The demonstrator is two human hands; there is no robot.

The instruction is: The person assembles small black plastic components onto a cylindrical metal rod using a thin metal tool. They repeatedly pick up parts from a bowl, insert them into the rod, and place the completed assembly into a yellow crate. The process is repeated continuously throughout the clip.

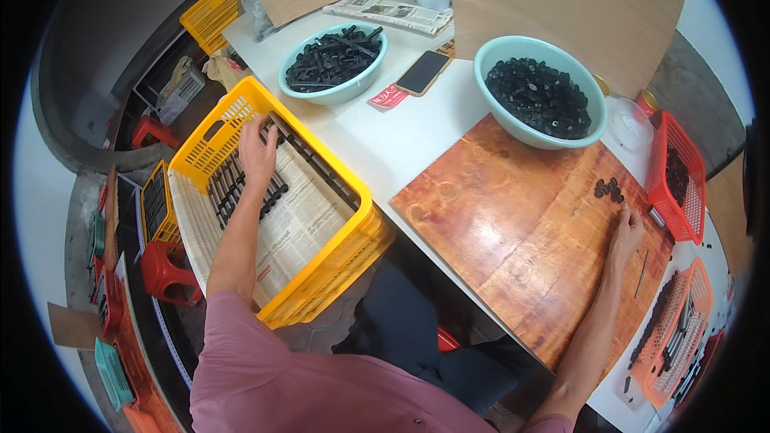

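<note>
Black rods lie in rows inside a yellow crate (357,192), under the left hand (257,152).

Newspaper lines the crate; the black rods (241,184) lie side by side on it, long axes running from lower left to upper right. The left hand rests flat on them, fingers spread, covering the row's middle. On the brown wooden board (513,240), the right hand (626,232) lies fingers-down near a few small black caps (609,188); whether it pinches anything cannot be told.
</note>
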